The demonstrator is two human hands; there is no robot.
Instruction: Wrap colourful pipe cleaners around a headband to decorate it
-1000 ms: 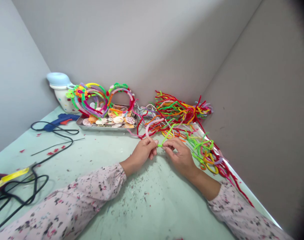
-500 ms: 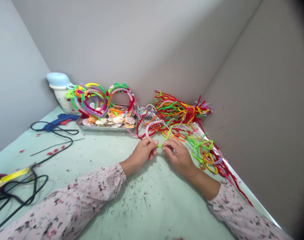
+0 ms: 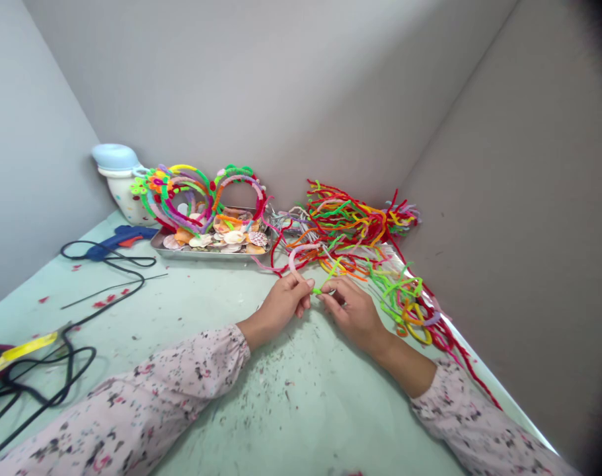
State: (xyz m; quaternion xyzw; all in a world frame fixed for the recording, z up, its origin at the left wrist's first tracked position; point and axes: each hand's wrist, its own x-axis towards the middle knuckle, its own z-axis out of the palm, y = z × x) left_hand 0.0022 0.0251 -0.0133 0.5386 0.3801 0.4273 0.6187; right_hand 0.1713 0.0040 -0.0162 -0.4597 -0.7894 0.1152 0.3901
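My left hand [image 3: 289,296] is closed on the end of a curved headband [image 3: 295,260] wrapped in pale pink and lilac fuzzy stem. A bright green pipe cleaner [image 3: 317,291] sits between my two hands at the headband's end. My right hand [image 3: 349,307] pinches this green pipe cleaner, and its loose length rises above the fingers. Both hands are held just above the table, fingertips close together. The covered end of the headband is hidden inside my left fingers.
Behind, a metal tray [image 3: 211,256] holds seashells and several wrapped headbands [image 3: 182,198]. Loose pipe cleaners [image 3: 350,215] heap at the back right. At left lie a blue glue gun [image 3: 115,241], a black cord [image 3: 70,357] and a lidded white cup [image 3: 127,195].
The headband has tipped slightly, its far end a little lower. My right fingertips have shifted slightly around the green pipe cleaner; my left hand has hardly moved.
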